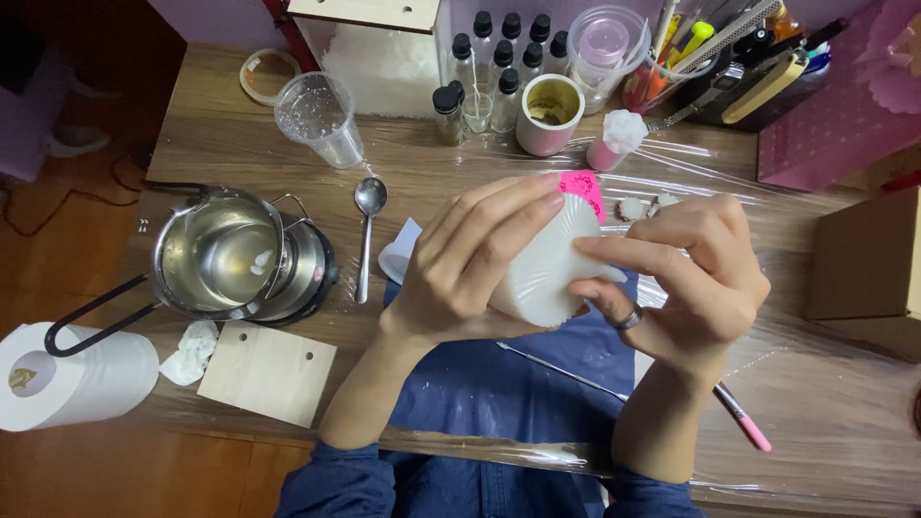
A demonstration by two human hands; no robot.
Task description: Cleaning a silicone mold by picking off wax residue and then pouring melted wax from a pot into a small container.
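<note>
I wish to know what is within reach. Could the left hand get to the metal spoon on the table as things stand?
Probably yes, but not at once. The left hand has its grip on the white ribbed mould, so it must first let go. The spoon lies just beside it on bare table, with nothing between.

White ribbed mould [552,269], pink inside, tilted, held above table

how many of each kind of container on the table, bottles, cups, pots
black-capped bottles: 9
clear plastic cups: 2
white-pink mug: 1
metal pot: 1
white ribbed mould, held in left hand and right hand: 1
total: 14
</note>
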